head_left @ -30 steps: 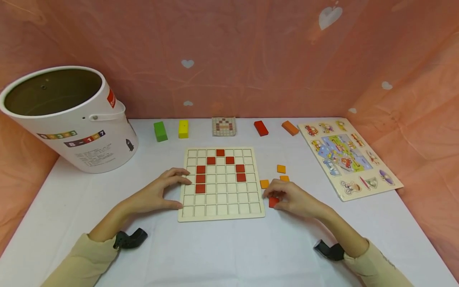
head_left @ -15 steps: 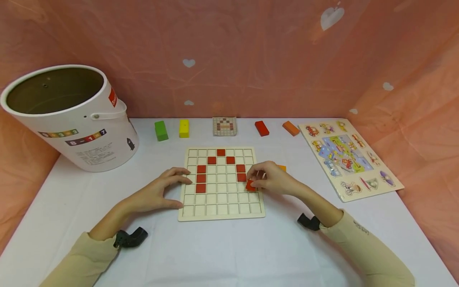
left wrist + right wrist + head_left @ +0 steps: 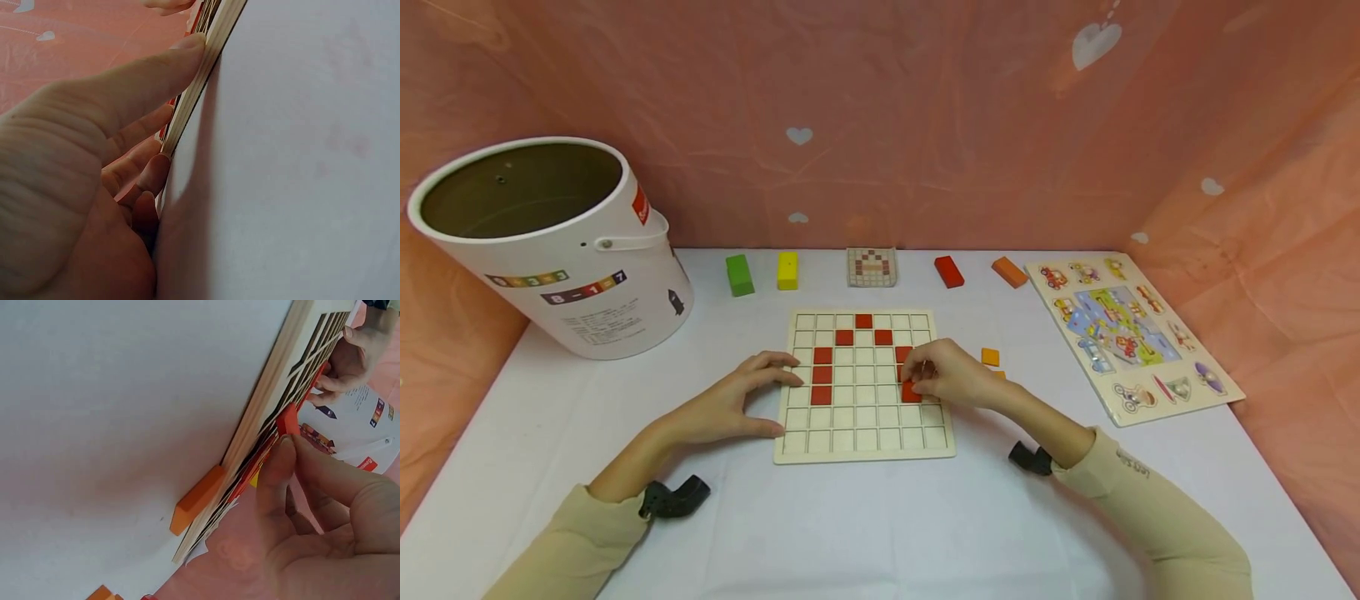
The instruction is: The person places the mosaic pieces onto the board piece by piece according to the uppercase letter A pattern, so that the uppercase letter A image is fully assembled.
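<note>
On the white table lies a pale wooden grid board point(image 3: 865, 418) with several red square tiles set in its cells, forming an arch. My right hand point(image 3: 955, 375) is over the board's right side and pinches a red square tile point(image 3: 288, 417) between thumb and fingertips. In the head view that tile sits just below the right-hand column of red tiles, partly covered by the fingers. My left hand point(image 3: 730, 402) rests at the board's left edge with fingers spread. The left wrist view shows its thumb point(image 3: 181, 59) against the wooden side of the board.
Orange square tiles point(image 3: 990, 357) lie right of the board. Behind it are a green block point(image 3: 740, 275), a yellow block point(image 3: 787, 272), a small pattern card point(image 3: 872, 267), a red block point(image 3: 949, 272) and an orange block point(image 3: 1010, 272). A white bucket point(image 3: 602, 308) and a picture puzzle point(image 3: 1180, 398) flank them.
My right hand has carried the red tile from the table right of the board, leftward and away from me, over the grid's right columns. The left hand has stayed at the board's edge.
</note>
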{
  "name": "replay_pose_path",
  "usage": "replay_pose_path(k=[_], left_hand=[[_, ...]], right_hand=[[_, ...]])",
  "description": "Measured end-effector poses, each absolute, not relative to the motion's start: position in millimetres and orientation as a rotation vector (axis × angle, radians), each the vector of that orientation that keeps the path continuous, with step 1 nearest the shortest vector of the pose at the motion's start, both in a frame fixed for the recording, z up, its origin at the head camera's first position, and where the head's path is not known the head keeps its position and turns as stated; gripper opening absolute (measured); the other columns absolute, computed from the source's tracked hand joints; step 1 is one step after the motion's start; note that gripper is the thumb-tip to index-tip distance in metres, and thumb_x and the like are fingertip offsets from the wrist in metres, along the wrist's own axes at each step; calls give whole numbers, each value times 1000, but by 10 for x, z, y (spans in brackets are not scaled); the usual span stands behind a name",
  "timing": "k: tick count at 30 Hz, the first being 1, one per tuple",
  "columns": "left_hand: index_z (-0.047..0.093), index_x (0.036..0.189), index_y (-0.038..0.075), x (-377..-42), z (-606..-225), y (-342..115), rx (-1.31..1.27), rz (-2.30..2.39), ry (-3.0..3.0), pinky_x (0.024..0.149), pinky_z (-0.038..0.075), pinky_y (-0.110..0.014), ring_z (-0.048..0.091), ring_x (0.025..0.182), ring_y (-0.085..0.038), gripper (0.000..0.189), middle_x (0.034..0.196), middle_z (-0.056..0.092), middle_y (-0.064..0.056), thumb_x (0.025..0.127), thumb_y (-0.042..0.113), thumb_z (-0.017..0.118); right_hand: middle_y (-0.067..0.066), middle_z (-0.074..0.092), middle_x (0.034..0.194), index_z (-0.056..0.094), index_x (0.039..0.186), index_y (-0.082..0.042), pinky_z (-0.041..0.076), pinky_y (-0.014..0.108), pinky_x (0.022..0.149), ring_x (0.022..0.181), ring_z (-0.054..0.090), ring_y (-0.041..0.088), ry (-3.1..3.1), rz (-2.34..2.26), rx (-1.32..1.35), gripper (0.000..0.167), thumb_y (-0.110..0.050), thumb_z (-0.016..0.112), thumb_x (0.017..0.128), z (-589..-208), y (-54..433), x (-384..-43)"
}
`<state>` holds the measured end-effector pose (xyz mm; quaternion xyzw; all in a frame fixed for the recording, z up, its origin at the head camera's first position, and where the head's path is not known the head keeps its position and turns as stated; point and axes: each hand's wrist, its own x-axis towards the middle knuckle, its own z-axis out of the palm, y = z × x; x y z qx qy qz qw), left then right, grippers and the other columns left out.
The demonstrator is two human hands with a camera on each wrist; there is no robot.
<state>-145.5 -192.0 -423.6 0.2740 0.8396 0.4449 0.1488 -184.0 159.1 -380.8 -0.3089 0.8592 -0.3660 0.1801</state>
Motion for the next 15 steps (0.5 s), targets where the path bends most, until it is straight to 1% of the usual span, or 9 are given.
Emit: replay_pose_path(k=[6,11,15], left_hand=[[62,125,20,-1460,-4238,-1920,789,1279,2414,113,19,-63,24,144,-33,54,150,37,-5,78,25,87],[62,125,20,-1458,-4238,-1916,780,1281,2410,113,19,-64,24,144,-33,54,150,37,-5,78,25,87],[62,125,20,-1458,-4235,-1916,777,1283,2408,113,19,-64,23,144,-34,54,150,37,-5,78,25,87]], right_hand=[[4,66,89,72,94,0,52,27,73,79,58,16,2453,-1019,-905,13,8,71,85,-3806,1573,-1789],[5,68,93,72,100,1,51,27,75,82,58,16,2463,-1028,-899,16,8,71,85,-3786,1623,-1766],[9,68,94,71,101,3,52,35,79,86,59,21,2510,-1106,-865,18,9,71,84,-3747,1809,-1825]])
